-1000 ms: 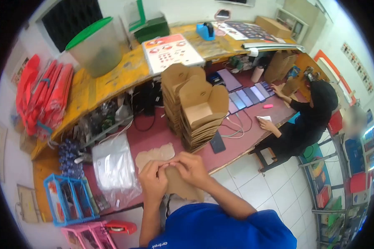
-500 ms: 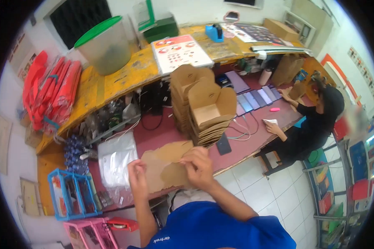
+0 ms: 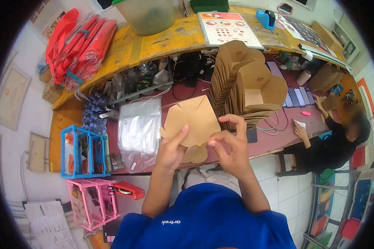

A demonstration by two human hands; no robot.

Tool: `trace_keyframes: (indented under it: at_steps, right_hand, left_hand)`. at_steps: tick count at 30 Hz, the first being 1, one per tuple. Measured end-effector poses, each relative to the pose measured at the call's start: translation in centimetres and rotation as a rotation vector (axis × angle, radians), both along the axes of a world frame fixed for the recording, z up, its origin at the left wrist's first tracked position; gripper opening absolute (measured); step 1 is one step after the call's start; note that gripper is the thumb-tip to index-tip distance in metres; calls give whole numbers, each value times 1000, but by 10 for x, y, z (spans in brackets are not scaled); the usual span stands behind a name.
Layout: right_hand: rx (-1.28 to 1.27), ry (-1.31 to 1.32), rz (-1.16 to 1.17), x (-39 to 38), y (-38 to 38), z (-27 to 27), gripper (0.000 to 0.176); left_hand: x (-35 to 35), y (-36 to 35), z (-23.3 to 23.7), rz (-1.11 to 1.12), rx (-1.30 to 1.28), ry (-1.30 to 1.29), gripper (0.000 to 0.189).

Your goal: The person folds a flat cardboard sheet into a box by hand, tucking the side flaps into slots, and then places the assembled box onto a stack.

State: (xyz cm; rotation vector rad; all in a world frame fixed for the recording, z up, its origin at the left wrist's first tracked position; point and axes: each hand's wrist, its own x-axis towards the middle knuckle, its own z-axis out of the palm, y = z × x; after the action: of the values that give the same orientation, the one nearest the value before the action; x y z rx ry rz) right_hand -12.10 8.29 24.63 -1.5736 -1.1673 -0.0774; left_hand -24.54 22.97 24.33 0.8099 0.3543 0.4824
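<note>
A tan cardboard blank is raised above the table in front of my body, with notched edges and a partly folded shape. My left hand grips its lower left part, the thumb on its face. At its lower right edge is my right hand, the thumb touching the edge and the index finger raised and bent, the fingers apart. Below the blank a rounded brown cardboard piece shows in part. Tall nested stacks of brown cardboard boxes stand just behind my right hand.
Left of the blank lie clear plastic bags. Blue and pink baskets stand at the left. A raised yellow shelf runs behind. At the right, a person in black sits by a row of phones.
The view has shifted, so the table appears further left and higher. The cardboard is now lifted, upright and partly folded between my hands, where before it lay wide and flat.
</note>
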Motion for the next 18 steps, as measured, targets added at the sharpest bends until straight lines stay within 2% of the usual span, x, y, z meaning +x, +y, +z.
trace_keyframes:
  at_steps: [1,3,5,9,11,18]
  right_hand:
    - [-4,96,-16,1,1,0,11]
    - [2,128,-52,3,3,-3,11]
    - [27,217,-50,3,5,2,8]
    - [17,199,-65,3,8,10,6]
    - [14,290,-50,4,10,11,5]
    - [71,355,-10,5,13,12,3]
  left_hand:
    - [2,-4,1,41,39,5,43]
    - [6,-9,0,68,87,6,42]
    - [11,-12,-6,127,231,-55,41]
    - [14,-15,-14,181,310,-35,40]
    - [15,-17,-15,200,405,-40,38]
    - [19,-25,-12,244,344,-48,34]
